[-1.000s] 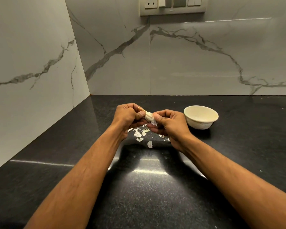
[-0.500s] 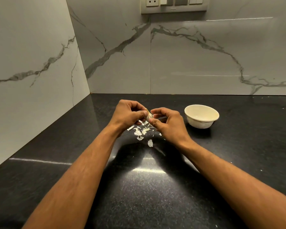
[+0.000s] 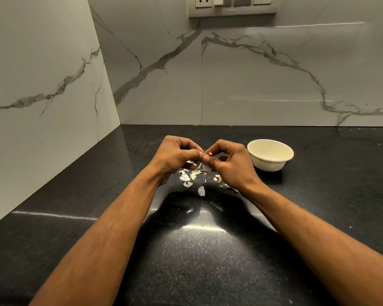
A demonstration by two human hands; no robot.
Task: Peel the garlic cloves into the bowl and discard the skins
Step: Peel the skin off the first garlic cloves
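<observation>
Forearms fill foreground. Skins (image 3: 189, 177) scattered on table (image 3: 208, 261) beneath hands. Left hand (image 3: 175, 155) and right hand (image 3: 228, 162), fingers curled, pinch garlic clove (image 3: 209, 154) together; we note clove plainly white a second ago, now nearly hidden. We judge peeling ongoing. Bowl (image 3: 271, 164) beyond right hand; contents unclear.

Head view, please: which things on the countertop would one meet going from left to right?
Left hand → garlic cloves pinched between both hands → right hand → cream bowl.
</observation>
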